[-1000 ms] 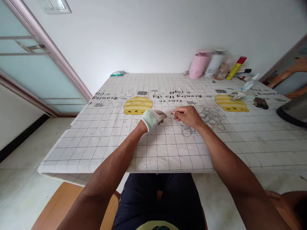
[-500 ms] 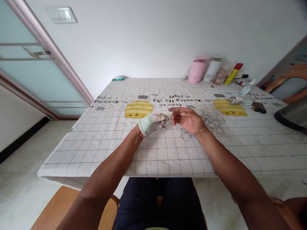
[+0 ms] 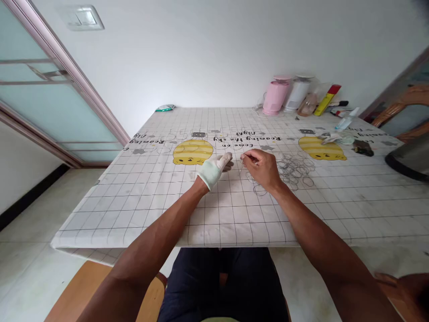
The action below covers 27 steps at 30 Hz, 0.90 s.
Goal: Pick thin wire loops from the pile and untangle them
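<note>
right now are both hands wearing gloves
No, the left hand wears a pale glove, while the right hand is bare.

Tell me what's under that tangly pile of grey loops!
Under the pile of loops is the white checked tablecloth, which shows through the gaps. The right hand hides part of the pile, so what's under there can't be seen.

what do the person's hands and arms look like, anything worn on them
The left hand wears a thin glove, pale mint green at the wrist end and off-white beyond. The right hand is ungloved. Both arms are bare as far as they show.
</note>
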Each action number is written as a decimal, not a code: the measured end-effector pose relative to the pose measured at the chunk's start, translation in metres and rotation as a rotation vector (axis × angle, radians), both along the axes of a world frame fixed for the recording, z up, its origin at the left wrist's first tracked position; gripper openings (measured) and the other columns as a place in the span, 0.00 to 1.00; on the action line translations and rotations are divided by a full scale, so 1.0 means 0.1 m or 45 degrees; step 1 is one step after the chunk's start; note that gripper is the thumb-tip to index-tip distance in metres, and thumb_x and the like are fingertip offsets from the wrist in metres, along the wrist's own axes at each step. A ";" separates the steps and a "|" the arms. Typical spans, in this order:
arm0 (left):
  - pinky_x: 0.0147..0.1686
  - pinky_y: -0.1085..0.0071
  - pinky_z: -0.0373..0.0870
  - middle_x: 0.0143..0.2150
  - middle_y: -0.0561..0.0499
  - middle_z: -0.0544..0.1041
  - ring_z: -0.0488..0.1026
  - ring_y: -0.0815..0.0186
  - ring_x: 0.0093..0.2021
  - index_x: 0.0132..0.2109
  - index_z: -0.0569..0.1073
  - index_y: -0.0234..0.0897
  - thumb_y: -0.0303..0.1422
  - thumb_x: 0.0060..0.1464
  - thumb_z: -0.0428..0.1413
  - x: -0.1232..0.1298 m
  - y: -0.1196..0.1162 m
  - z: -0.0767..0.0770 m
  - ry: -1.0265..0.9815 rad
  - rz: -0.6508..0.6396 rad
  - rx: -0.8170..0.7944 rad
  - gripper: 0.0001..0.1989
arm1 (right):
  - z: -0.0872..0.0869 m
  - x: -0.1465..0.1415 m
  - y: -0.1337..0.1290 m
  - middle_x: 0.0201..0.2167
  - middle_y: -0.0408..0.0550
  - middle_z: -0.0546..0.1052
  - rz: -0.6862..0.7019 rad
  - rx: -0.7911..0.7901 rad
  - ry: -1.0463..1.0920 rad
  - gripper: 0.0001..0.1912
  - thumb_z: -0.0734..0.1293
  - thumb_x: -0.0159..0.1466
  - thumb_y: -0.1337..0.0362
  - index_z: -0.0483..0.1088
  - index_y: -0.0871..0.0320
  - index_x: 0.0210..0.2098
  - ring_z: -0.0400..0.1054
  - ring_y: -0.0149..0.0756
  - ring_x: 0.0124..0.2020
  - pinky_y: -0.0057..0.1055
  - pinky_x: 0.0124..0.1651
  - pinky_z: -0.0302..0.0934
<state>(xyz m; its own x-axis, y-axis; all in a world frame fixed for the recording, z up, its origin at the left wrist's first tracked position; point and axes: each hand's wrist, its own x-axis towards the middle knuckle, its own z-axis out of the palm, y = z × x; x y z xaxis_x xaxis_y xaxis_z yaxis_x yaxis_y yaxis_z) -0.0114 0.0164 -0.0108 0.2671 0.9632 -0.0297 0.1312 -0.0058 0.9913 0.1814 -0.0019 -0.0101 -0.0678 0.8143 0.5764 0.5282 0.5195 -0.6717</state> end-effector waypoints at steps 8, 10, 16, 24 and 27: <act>0.45 0.71 0.74 0.41 0.51 0.83 0.79 0.64 0.41 0.44 0.83 0.39 0.37 0.59 0.60 0.14 -0.11 0.10 0.136 0.098 0.209 0.11 | -0.11 -0.05 0.03 0.27 0.45 0.73 -0.025 0.132 -0.322 0.12 0.65 0.69 0.66 0.68 0.55 0.28 0.64 0.35 0.29 0.35 0.33 0.54; 0.40 0.72 0.74 0.35 0.52 0.82 0.78 0.67 0.35 0.41 0.83 0.39 0.33 0.60 0.57 0.15 -0.10 0.09 0.109 0.094 0.167 0.10 | -0.07 -0.04 0.01 0.28 0.45 0.75 0.050 0.009 -0.202 0.11 0.66 0.70 0.64 0.71 0.55 0.29 0.66 0.35 0.30 0.35 0.34 0.58; 0.31 0.74 0.71 0.28 0.52 0.80 0.74 0.70 0.27 0.44 0.84 0.36 0.31 0.60 0.56 0.08 -0.05 0.11 0.028 0.133 0.076 0.11 | 0.05 0.02 0.01 0.35 0.50 0.81 0.587 -0.610 0.431 0.13 0.71 0.68 0.52 0.79 0.56 0.36 0.76 0.41 0.38 0.40 0.46 0.71; 0.43 0.73 0.71 0.32 0.57 0.82 0.78 0.68 0.34 0.43 0.85 0.47 0.36 0.63 0.58 0.10 -0.14 0.12 0.348 0.268 0.294 0.10 | 0.04 0.04 0.05 0.37 0.53 0.82 0.696 -0.735 0.644 0.17 0.74 0.66 0.49 0.80 0.57 0.39 0.77 0.42 0.38 0.42 0.47 0.72; 0.45 0.73 0.71 0.34 0.57 0.83 0.78 0.67 0.36 0.45 0.85 0.49 0.37 0.63 0.58 0.13 -0.15 0.11 0.424 0.289 0.314 0.10 | 0.01 0.01 0.04 0.35 0.49 0.82 0.576 -0.596 0.535 0.12 0.76 0.64 0.53 0.80 0.56 0.39 0.75 0.39 0.36 0.39 0.45 0.71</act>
